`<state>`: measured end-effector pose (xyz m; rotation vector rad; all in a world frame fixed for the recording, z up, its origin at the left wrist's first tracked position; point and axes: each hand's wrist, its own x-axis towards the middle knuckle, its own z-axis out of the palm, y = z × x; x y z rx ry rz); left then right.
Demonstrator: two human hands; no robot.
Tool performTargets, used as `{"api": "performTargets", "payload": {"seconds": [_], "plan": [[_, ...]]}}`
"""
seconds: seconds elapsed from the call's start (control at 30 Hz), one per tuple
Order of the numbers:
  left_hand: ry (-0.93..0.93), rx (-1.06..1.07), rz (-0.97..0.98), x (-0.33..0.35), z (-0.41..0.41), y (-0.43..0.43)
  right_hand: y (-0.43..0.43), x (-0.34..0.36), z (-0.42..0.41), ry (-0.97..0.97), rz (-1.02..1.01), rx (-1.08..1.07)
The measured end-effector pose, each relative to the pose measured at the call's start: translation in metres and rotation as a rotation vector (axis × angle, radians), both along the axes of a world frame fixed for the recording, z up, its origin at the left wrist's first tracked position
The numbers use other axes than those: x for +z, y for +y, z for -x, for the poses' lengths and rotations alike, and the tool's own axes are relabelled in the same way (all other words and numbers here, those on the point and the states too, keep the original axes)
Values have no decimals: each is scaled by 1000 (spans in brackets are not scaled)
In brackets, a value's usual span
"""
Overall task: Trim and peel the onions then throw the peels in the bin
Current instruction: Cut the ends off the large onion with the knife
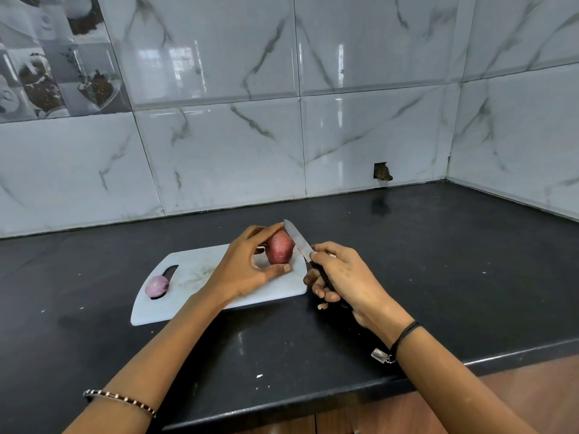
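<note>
My left hand (247, 264) pinches a red unpeeled onion (279, 248) between thumb and fingertips, standing it on end over the right part of the white cutting board (188, 274). In my right hand (341, 277) is a knife (299, 241), gripped by its black handle. The blade points up and away, its flat close against the onion's right side. A paler, peeled onion (157, 286) lies at the board's left end, by the handle slot.
The board lies on a black countertop (438, 261) with a tiled wall behind and to the right. A small peel scrap (322, 306) lies under my right hand, and white specks dot the counter. The counter's front edge runs near my forearms.
</note>
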<state>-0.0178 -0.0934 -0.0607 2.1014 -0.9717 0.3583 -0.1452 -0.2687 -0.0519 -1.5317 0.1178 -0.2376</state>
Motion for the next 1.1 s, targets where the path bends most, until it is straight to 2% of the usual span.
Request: {"api": "performTargets", "payload": {"seconds": [0.3, 0.5, 0.7, 1.0, 1.1], "plan": [[57, -30, -9, -2, -3, -1, 1, 3, 6, -5, 163, -58], [82, -51, 30, -1, -2, 1, 4, 10, 10, 36, 56, -81], [73, -41, 38, -1, -2, 0, 5, 12, 13, 82, 59, -66], [96, -13, 50, 0, -1, -2, 4, 9, 9, 59, 185, -110], [102, -2, 47, 1, 0, -2, 3, 7, 8, 34, 312, -143]]}}
